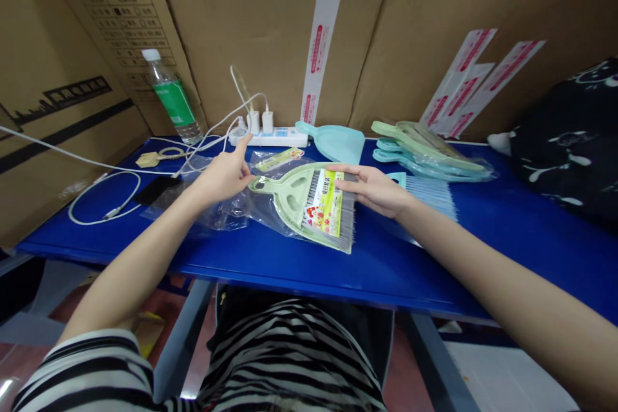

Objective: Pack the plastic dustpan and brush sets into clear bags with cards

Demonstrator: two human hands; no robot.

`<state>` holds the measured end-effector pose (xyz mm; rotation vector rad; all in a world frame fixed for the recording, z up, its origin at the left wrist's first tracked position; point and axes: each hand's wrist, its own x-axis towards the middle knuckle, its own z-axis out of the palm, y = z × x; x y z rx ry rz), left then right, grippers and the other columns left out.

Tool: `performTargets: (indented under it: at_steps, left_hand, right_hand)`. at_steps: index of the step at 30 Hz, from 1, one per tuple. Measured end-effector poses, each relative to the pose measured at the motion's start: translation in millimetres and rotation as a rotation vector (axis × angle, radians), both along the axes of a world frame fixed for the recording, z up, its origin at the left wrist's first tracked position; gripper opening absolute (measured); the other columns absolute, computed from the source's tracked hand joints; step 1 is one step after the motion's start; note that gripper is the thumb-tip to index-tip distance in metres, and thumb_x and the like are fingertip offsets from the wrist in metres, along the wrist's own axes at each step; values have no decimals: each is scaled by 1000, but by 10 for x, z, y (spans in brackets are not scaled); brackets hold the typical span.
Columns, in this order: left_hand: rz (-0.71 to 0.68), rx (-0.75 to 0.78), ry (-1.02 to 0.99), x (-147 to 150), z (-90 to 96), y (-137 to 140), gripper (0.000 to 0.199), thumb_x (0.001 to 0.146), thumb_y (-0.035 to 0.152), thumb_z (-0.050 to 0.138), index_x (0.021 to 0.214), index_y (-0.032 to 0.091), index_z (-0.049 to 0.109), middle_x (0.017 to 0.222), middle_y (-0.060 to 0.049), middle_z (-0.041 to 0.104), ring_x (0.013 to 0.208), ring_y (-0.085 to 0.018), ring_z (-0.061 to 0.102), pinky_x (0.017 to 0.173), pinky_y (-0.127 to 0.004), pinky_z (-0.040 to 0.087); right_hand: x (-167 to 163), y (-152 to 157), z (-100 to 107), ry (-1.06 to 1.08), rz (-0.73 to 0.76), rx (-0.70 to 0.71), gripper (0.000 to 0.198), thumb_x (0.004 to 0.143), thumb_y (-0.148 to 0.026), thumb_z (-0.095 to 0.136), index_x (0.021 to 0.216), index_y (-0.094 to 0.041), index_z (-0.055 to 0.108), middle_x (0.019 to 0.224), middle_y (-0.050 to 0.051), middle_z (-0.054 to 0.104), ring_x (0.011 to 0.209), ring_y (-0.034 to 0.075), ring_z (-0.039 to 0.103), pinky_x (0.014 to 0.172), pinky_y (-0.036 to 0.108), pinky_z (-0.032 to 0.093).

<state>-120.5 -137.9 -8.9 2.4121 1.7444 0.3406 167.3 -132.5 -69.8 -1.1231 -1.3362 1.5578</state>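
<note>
Holding the bristle end of a green dustpan (291,181) and its brush (347,215), the right hand (374,190) had its fingers closed on the upper part, over the edge of a printed label (321,206). The left hand (224,170) was at the handle end, its thumb by the handle tip and its index finger stretched out toward the power strip (284,137); whether it pinched the handle could not be told. The dustpan was near the middle of the blue table (290,277), partly over crumpled clear plastic (226,214), its handle toward the left hand.

Just behind it lay a light blue dustpan (340,141), close to the power strip, which had white chargers (267,121) plugged in. Right of that was a pile of green and blue dustpans (434,158), partly in plastic, with a blue brush (429,196) in front, partly hidden by the right hand. On the left stood a water bottle (174,103) with a green label, and a white cable (112,213) curled near a black flat object (157,190).
</note>
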Motion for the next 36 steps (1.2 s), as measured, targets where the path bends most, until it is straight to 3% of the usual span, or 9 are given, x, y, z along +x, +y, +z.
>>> performTargets:
  at_steps: [15, 23, 32, 36]
  left_hand:
    - [-9, -18, 157, 5, -88, 82, 72, 85, 19, 50, 151, 5, 26, 89, -11, 75, 84, -24, 70, 79, -35, 50]
    - [-11, -19, 207, 14, -82, 58, 66, 86, 16, 49, 149, 7, 30, 86, -8, 74, 84, -23, 69, 79, -33, 49]
    - [20, -52, 248, 58, -47, 30, 62, 89, 13, 48, 149, 5, 32, 88, -10, 74, 89, -25, 69, 80, -36, 48]
    - [21, -52, 261, 68, -42, 20, 61, 89, 12, 48, 148, 5, 33, 90, -10, 74, 90, -26, 69, 79, -36, 48]
  right_hand:
    - [-55, -36, 60, 9, -8, -64, 20, 77, -19, 76, 97, -22, 75, 112, 8, 74, 110, 22, 67, 99, 41, 55]
    - [-70, -31, 40, -91, -37, -51, 34, 68, -15, 82, 100, -21, 73, 105, 7, 74, 102, 23, 70, 94, 41, 58]
    - [-59, -13, 17, -74, -33, -37, 23, 74, -18, 78, 97, -22, 73, 104, 7, 74, 102, 22, 70, 93, 40, 58]
    - [-47, -11, 14, -98, -13, -21, 28, 72, -20, 80, 99, -22, 72, 106, 7, 73, 104, 23, 69, 94, 41, 57]
